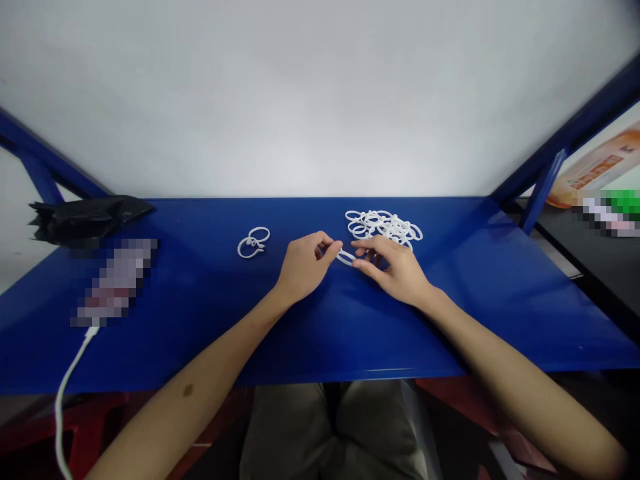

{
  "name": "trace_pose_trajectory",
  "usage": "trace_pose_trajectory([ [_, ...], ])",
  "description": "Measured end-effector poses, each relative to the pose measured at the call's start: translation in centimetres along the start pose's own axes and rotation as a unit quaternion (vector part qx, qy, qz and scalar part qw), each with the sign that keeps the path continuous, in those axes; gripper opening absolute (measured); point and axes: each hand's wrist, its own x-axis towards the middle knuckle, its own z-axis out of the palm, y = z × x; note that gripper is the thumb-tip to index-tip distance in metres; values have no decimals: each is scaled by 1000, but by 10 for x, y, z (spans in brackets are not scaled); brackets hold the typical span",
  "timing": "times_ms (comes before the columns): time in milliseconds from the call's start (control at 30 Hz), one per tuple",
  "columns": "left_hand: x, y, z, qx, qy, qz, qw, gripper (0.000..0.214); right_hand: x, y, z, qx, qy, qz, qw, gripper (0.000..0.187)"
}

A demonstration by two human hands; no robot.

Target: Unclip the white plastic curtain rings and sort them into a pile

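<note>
Over the middle of the blue table, my left hand (311,265) pinches a white plastic ring (346,257) between thumb and fingers. My right hand (393,267) is at the ring's other end, its thumb and fingertips apart around it; whether the thumb touches the ring I cannot tell. Just behind my right hand lies a tangled pile of white plastic rings (380,223), partly hidden by the fingers. To the left of my hands, two linked white rings (253,242) lie on the table, with small clasp-like ends showing.
The blue table (310,353) has blue frame bars at both sides and a pale wall behind. At left lie a black plastic bag (93,217) and a blurred-out device (117,283) with a white cable (63,393). An orange-white package (600,167) stands at far right.
</note>
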Motion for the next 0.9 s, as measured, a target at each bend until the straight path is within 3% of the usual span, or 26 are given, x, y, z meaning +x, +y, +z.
trace_pose_trajectory([
  [233, 0, 0, -1, -67, -53, -64, 994, 35, -1, -2, 3, -21, 27, -32, 999, 20],
  [433, -1, -1, -2, -179, -112, -41, 977, 32, 0, -3, 4, -22, 43, -30, 998, 18],
  [667, -2, 0, 0, -134, -103, -13, 986, 35, -1, -2, 5, 33, 17, -45, 998, 9],
  [900, -3, -3, 3, -117, -91, 9, 989, 19, -4, -7, 6, 48, -1, -61, 997, 14],
])
